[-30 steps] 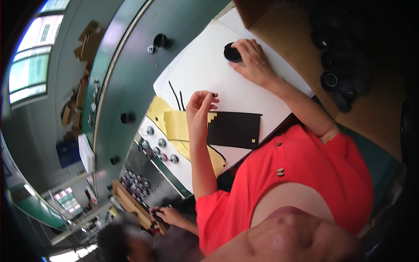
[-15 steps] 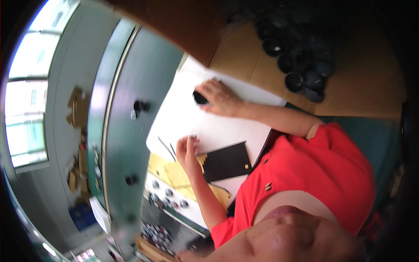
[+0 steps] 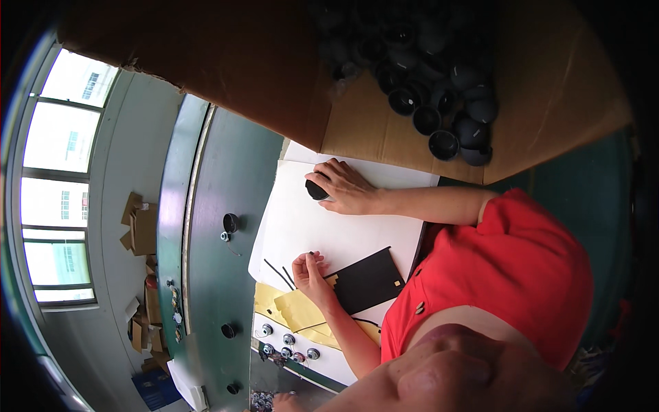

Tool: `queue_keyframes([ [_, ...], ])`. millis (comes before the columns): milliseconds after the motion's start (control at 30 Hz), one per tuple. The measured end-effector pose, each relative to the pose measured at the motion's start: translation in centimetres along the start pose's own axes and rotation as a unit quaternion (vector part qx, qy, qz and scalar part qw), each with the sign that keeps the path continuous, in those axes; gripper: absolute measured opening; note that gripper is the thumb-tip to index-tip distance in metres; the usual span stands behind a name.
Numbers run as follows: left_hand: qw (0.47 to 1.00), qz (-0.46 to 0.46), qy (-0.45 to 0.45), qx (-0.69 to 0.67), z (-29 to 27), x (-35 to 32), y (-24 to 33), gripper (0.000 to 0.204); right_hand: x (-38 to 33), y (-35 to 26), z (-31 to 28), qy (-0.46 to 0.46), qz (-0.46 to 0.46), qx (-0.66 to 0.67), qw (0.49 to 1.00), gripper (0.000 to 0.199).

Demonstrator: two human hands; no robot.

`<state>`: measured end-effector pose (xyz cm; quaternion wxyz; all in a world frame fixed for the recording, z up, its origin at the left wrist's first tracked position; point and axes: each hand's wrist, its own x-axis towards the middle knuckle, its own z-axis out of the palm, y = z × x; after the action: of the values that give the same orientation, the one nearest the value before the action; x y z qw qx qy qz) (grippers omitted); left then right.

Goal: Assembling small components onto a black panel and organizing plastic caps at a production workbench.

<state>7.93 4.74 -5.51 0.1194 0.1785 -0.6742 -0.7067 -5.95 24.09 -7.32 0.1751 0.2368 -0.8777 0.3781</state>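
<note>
My right hand [image 3: 347, 187] lies on a white sheet [image 3: 295, 226] with its fingers closed over a black round cap [image 3: 316, 190]. My left hand [image 3: 310, 273] hovers lower on the same sheet, thumb and fingertips pinched on a tiny dark piece that is too small to make out. Right beside that hand lies a black card [image 3: 367, 280] with small gold squares at its edges. Two thin black strips [image 3: 278, 273] lie just left of the hand.
An open cardboard box [image 3: 357, 123] behind the sheet holds several black round caps [image 3: 446, 117]. Yellow paper [image 3: 292, 309] and a white panel with metal buttons [image 3: 288, 343] lie under my left forearm. A green bench top [image 3: 226, 172] runs along the left.
The view swung so the cardboard box fills the top. My right hand stayed on the black cap. My left hand shifted off the black card's corner onto the white sheet.
</note>
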Motion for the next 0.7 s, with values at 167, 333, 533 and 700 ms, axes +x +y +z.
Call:
queue_keyframes([
  [167,1.000,-0.002,-0.012,-0.002,0.1,0.0,0.1,0.011,-0.4,0.0,-0.5,0.005,0.000,-0.008,1.000,0.067],
  [333,1.000,0.001,-0.009,-0.003,0.1,-0.3,0.2,0.011,-0.7,-0.3,-0.7,0.036,-0.010,-0.037,0.999,0.066],
  [533,1.000,-0.006,-0.002,0.006,0.3,-0.6,0.5,0.012,-0.8,-0.1,-1.2,0.019,-0.006,-0.021,1.000,0.063],
  [700,1.000,-0.001,-0.002,0.015,0.3,-0.4,0.2,0.013,-0.5,0.0,-1.0,0.017,-0.006,0.009,1.000,0.063],
])
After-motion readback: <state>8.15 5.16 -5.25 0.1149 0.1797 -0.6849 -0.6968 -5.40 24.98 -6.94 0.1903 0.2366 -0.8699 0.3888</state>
